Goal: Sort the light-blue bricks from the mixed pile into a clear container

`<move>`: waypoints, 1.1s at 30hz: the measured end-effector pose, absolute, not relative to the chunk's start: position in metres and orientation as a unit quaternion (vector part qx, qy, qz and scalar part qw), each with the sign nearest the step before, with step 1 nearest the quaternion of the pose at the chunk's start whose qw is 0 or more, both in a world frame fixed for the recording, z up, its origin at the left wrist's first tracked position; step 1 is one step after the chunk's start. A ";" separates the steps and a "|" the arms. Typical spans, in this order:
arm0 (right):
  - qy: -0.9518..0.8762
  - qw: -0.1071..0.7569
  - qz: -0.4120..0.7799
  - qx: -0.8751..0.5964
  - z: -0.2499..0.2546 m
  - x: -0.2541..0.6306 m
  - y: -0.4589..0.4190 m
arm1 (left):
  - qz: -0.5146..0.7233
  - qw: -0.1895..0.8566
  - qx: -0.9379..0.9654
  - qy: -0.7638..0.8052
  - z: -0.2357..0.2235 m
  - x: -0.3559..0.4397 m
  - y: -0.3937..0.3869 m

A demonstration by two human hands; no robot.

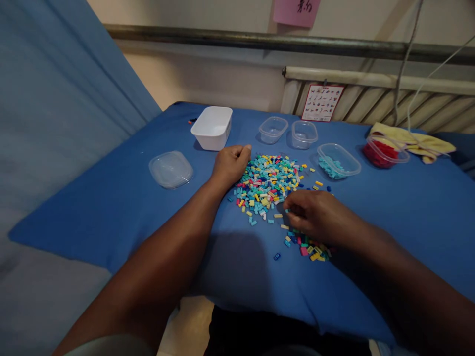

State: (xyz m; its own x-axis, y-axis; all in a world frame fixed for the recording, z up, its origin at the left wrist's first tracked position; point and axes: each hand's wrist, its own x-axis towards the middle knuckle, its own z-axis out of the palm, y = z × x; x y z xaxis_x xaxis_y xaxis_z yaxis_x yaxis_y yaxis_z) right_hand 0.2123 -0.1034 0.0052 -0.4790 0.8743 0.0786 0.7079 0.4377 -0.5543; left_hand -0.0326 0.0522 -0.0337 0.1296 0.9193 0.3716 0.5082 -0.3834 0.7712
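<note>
A heap of small toy building bricks (272, 175), in turquoise, yellow, pink, white and dark blue, lies mid-table. At its left edge rests my left hand (232, 165), fingers curled closed; whatever they hold, if anything, is hidden. My right hand (315, 210) is at the heap's right side with fingers bent together in a pinch, and I cannot make out what is between them. Below that hand a smaller pile of mixed bricks (313, 252) is partly covered. A lone dark blue brick (277, 256) sits nearer the front.
Behind the heap stand a white tub (212, 129) and two clear containers (273, 131). Further right, one clear container holds turquoise bricks (333, 168), another red pieces (380, 153). A clear lid (171, 170) lies left. A yellow cloth (411, 139) lies near the radiator (371, 81).
</note>
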 end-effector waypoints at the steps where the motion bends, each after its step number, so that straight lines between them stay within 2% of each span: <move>1: -0.817 0.203 0.246 -0.481 0.005 0.215 -0.103 | 0.427 0.240 0.712 0.503 -0.033 -0.033 0.052; 4: -0.766 0.303 0.230 -0.519 0.009 0.233 -0.097 | 0.427 0.237 0.710 0.507 -0.032 -0.033 0.053; 7: -0.694 0.401 0.125 -0.585 0.014 0.263 -0.085 | 0.425 0.231 0.715 0.505 -0.030 -0.034 0.053; 12: -0.592 0.464 -0.001 -0.659 0.009 0.315 -0.060 | 0.418 0.226 0.712 0.517 -0.026 -0.035 0.054; 18: -0.655 0.402 -0.071 -0.636 -0.011 0.341 -0.045 | 0.410 0.227 0.711 0.524 -0.024 -0.036 0.054; 23: -0.676 0.422 -0.102 -0.596 -0.009 0.328 -0.057 | 0.421 0.224 0.713 0.514 -0.028 -0.035 0.055; 27: -0.756 0.409 -0.024 -0.511 -0.005 0.273 -0.077 | 0.432 0.229 0.714 0.501 -0.032 -0.034 0.054; 30: -0.861 0.325 0.090 -0.381 -0.005 0.222 -0.094 | 0.430 0.231 0.714 0.502 -0.034 -0.034 0.054; 33: -0.911 0.245 0.113 -0.312 -0.007 0.188 -0.105 | 0.428 0.225 0.715 0.505 -0.036 -0.033 0.054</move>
